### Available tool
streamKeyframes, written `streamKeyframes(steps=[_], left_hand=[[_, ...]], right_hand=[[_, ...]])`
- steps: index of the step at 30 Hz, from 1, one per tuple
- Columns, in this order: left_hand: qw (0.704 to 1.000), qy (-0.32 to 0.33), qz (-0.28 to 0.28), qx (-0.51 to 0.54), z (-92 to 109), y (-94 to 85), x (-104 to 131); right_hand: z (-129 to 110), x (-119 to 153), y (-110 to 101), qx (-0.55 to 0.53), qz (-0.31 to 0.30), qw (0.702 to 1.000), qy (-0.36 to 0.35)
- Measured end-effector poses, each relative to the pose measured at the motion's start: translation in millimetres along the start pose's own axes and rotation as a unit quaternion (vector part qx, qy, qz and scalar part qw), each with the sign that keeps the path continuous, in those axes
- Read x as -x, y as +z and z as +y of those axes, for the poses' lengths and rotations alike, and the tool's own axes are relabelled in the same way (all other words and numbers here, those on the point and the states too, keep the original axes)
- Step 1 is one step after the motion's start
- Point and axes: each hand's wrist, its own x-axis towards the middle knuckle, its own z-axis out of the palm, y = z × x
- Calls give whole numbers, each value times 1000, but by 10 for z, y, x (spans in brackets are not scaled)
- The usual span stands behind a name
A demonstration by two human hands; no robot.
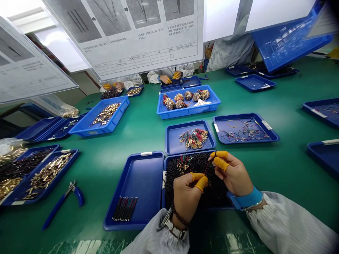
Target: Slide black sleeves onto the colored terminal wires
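Note:
Over a tray heaped with short black tubes (173, 169), both my hands pinch with yellow-capped fingertips. My right hand (235, 174) is closed on a dark, short black tube (215, 154). Lower and to the left, my left hand (186, 194) is closed on a thin wire (207, 170), dark reddish where it shows; its lower end is hard to see. A small bunch of coloured wires with brass ends (184, 163) lies on the black tubes. Left of them, a blue tray (144, 176) carries a row of finished-looking black-sleeved pieces (125, 209).
Just behind are a tray of brass-tipped wires (194, 138) and a tray of loose wires (243, 132). Blue-handled cutters (65, 201) lie left. Deeper bins (188, 112) stand farther back. Instruction sheets (143, 42) hang overhead. Co-workers' hands (169, 78) work across the table.

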Motion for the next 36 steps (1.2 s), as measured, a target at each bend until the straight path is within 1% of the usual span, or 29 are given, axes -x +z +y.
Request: streamKeyframes(steps=[5, 10, 14, 17, 20, 21, 23, 25, 26, 28, 30, 33, 36], left_hand=[[1000, 17, 1, -24, 15, 0, 6], [996, 63, -6, -58, 29, -3, 0], [993, 82, -9, -83, 22, 1, -3], [990, 93, -14, -106, 11, 3, -2], [988, 97, -14, -121, 3, 1, -1], [987, 98, -13, -125, 2, -1, -1], [986, 101, -8, -130, -2, -4, -2], [987, 103, 1, -126, -6, -8, -4], [987, 103, 7, -121, -8, -10, -5], [989, 102, 23, -105, -13, -16, -8], [990, 103, 39, -86, -18, -21, -11], [991, 107, 50, -66, -22, -28, -9], [990, 116, 45, -60, -23, -33, 2]], right_hand=[[-8, -13, -16, 27, -7, 1000, 5], [-19, -50, -58, 88, -20, 996, 19], [-6, -66, -69, 84, -25, 995, 40], [13, -70, -64, 86, -18, 995, 56], [11, -60, -44, 107, -10, 993, 50], [0, -53, -34, 118, -22, 991, 52], [-36, -36, -20, 146, -74, 984, 64], [-88, -26, -21, 177, -121, 975, 58], [-116, -27, -31, 193, -127, 972, 43], [-164, -38, -63, 221, -110, 969, 2], [-191, -51, -95, 241, -97, 965, -18], [-188, -42, -100, 250, -117, 961, -13], [-162, 0, -58, 248, -138, 959, -7]])
